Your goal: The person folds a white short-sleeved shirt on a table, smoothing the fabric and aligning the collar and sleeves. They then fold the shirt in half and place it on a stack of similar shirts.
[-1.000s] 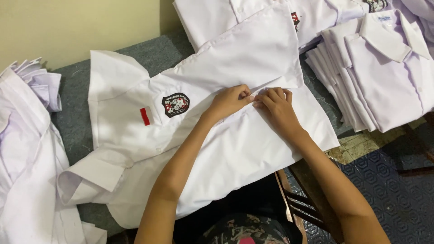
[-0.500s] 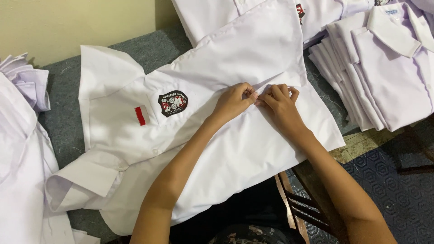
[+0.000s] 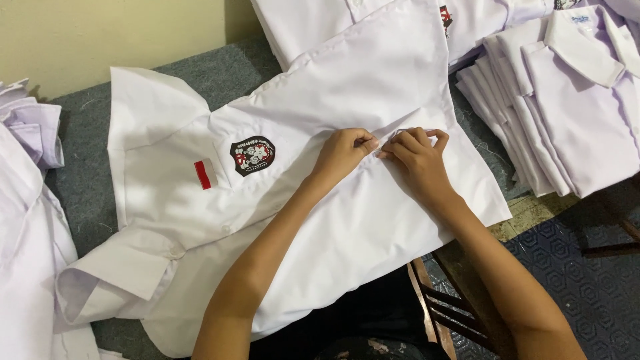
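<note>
Head view: my left hand (image 3: 343, 152) and right hand (image 3: 417, 157) meet fingertip to fingertip, both pinching the front placket of the white shirt (image 3: 347, 220) spread flat on the grey table (image 3: 220, 77), folded stack (image 3: 567, 107) far right; buttoning looks partly done, folding left.

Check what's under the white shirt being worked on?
The white shirt lies on a grey cloth-covered table, bare around the sleeve. Both hands pinch its front. Anything directly beneath the fabric is covered, so cannot tell.
</note>
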